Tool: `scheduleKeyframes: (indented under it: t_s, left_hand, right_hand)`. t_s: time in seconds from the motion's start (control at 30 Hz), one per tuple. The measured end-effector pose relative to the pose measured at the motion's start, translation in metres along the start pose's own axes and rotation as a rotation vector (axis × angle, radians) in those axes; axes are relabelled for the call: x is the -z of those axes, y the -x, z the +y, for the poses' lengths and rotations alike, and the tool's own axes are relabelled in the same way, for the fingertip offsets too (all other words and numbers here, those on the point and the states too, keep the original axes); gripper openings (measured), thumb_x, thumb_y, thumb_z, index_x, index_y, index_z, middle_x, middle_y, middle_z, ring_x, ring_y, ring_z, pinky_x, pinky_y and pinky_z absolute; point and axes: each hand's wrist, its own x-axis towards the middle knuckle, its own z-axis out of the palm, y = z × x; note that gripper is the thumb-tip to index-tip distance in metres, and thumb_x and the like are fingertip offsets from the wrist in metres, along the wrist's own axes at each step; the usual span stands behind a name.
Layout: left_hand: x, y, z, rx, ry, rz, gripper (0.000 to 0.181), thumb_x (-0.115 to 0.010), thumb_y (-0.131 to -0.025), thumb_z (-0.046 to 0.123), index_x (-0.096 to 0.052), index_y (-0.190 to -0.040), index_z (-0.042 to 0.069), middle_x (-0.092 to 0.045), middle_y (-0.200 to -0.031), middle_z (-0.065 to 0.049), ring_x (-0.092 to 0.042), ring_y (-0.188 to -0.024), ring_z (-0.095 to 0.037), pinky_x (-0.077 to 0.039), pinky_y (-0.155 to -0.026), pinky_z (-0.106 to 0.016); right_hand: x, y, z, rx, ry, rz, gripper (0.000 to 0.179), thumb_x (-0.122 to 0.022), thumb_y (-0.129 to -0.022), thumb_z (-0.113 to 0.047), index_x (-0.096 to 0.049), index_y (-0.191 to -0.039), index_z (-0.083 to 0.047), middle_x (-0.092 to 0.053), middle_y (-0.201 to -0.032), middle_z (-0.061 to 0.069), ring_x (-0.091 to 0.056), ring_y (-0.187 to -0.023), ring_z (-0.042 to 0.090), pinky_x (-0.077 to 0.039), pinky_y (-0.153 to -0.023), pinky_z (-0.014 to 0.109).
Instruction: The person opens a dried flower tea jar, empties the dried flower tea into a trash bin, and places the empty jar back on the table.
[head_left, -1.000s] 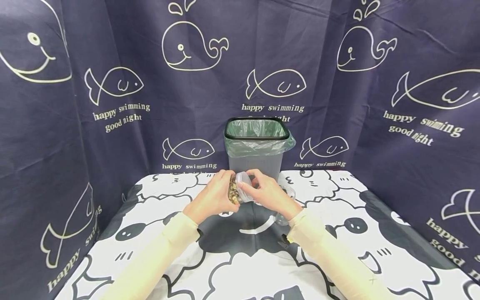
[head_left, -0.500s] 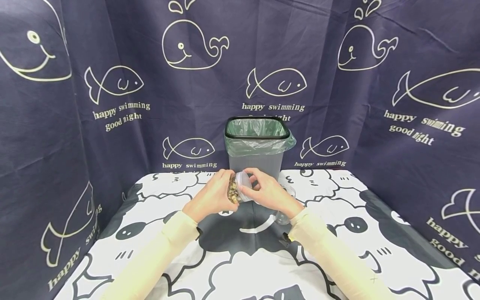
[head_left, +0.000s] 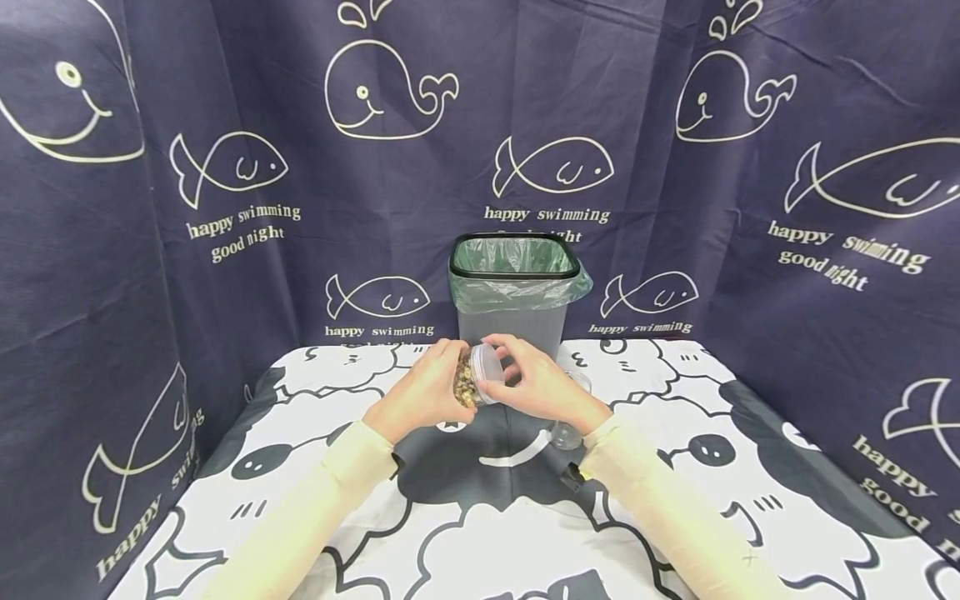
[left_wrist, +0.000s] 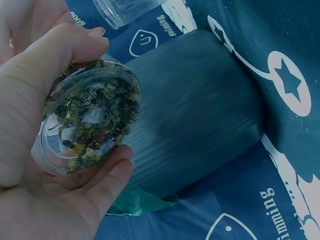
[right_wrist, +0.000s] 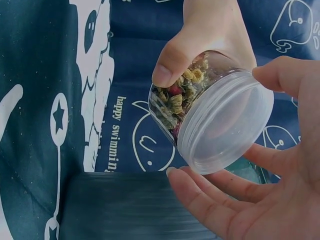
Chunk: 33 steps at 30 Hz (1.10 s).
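A clear jar of dried flowers [head_left: 467,382] is tilted sideways over the table, its frosted screw lid [head_left: 489,372] facing right. My left hand [head_left: 423,392] grips the jar body, thumb on one side and fingers round the other. In the left wrist view, the jar's round base [left_wrist: 92,117] shows greenish-yellow petals inside. My right hand [head_left: 540,383] reaches round the lid, thumb at one edge and fingertips at the opposite rim. Yellow blossoms and red bits show through the jar wall in the right wrist view, where a gap shows between palm and lid [right_wrist: 227,125].
Just behind the hands stands a grey trash bin [head_left: 510,325] with a black rim and green liner bag [head_left: 517,293]. Another clear container [head_left: 566,435] sits beside my right wrist, partly hidden. A sheep-print cloth [head_left: 495,542] covers the table; dark fish-print curtains [head_left: 390,200] surround it.
My right hand's fingers have shifted round the lid and spread a little, exposing more of its face. The left hand and jar stay nearly in place.
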Motion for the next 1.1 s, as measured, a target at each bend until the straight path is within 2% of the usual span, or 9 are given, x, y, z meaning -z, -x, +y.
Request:
scheduleKeyframes:
  t_s: [0.1, 0.27, 0.37, 0.57, 0.8, 0.97, 1.1]
  left_hand:
    - [0.000, 0.000, 0.000, 0.006, -0.001, -0.010, 0.088, -0.093, -0.058, 0.027, -0.054, -0.131, -0.001, -0.059, -0.116, -0.011, -0.058, -0.100, -0.023, -0.053, -0.093, -0.038]
    - [0.001, 0.001, 0.000, 0.018, 0.009, -0.025, 0.088, -0.093, -0.058, 0.028, -0.054, -0.132, -0.001, -0.058, -0.116, -0.011, -0.057, -0.100, -0.023, -0.053, -0.091, -0.038]
    - [0.001, 0.001, -0.001, 0.023, 0.015, -0.035, 0.089, -0.093, -0.058, 0.028, -0.054, -0.132, 0.000, -0.058, -0.118, -0.011, -0.057, -0.102, -0.023, -0.053, -0.093, -0.037]
    - [0.001, 0.000, -0.001, 0.017, 0.008, -0.046, 0.088, -0.093, -0.059, 0.029, -0.053, -0.132, 0.001, -0.058, -0.118, -0.010, -0.057, -0.102, -0.022, -0.052, -0.093, -0.037]
    - [0.000, 0.000, -0.002, 0.017, 0.006, -0.061, 0.090, -0.093, -0.059, 0.030, -0.053, -0.134, 0.000, -0.058, -0.120, -0.009, -0.056, -0.104, -0.022, -0.051, -0.095, -0.036]
    - [0.000, -0.001, -0.002, 0.006, 0.010, -0.060, 0.089, -0.093, -0.059, 0.029, -0.053, -0.132, 0.001, -0.058, -0.119, -0.009, -0.056, -0.103, -0.022, -0.051, -0.095, -0.035]
    - [0.000, -0.001, -0.002, 0.008, 0.003, -0.058, 0.089, -0.094, -0.058, 0.030, -0.054, -0.132, 0.000, -0.059, -0.117, -0.009, -0.057, -0.102, -0.021, -0.052, -0.093, -0.035]
  right_hand:
    - [0.000, 0.000, 0.001, 0.011, -0.007, -0.001, 0.066, -0.077, -0.090, -0.037, -0.048, -0.148, -0.024, -0.061, -0.129, 0.005, -0.068, -0.097, 0.017, -0.057, -0.083, 0.034]
    - [0.001, 0.000, 0.003, 0.061, -0.010, -0.008, 0.070, -0.079, -0.088, -0.031, -0.047, -0.149, -0.017, -0.060, -0.131, 0.007, -0.068, -0.101, 0.025, -0.058, -0.077, 0.030]
    - [0.001, 0.000, 0.005, 0.100, -0.015, -0.016, 0.072, -0.080, -0.087, -0.028, -0.047, -0.149, -0.016, -0.058, -0.133, 0.006, -0.067, -0.103, 0.025, -0.059, -0.075, 0.028]
    - [0.002, 0.000, 0.008, 0.154, -0.027, -0.037, 0.076, -0.082, -0.084, -0.025, -0.045, -0.150, -0.015, -0.051, -0.137, 0.003, -0.063, -0.111, 0.022, -0.061, -0.075, 0.038]
    - [0.002, 0.001, 0.010, 0.210, 0.003, -0.042, 0.077, -0.084, -0.081, -0.016, -0.045, -0.147, -0.021, -0.048, -0.139, 0.001, -0.058, -0.115, 0.020, -0.060, -0.076, 0.034]
    - [0.003, 0.001, 0.011, 0.243, -0.023, -0.052, 0.078, -0.082, -0.079, -0.009, -0.044, -0.146, -0.023, -0.047, -0.140, 0.006, -0.058, -0.119, 0.023, -0.061, -0.078, 0.044]
    - [0.003, 0.000, 0.011, 0.258, -0.025, -0.059, 0.078, -0.082, -0.079, -0.008, -0.044, -0.145, -0.022, -0.046, -0.140, 0.006, -0.057, -0.122, 0.023, -0.061, -0.079, 0.045]
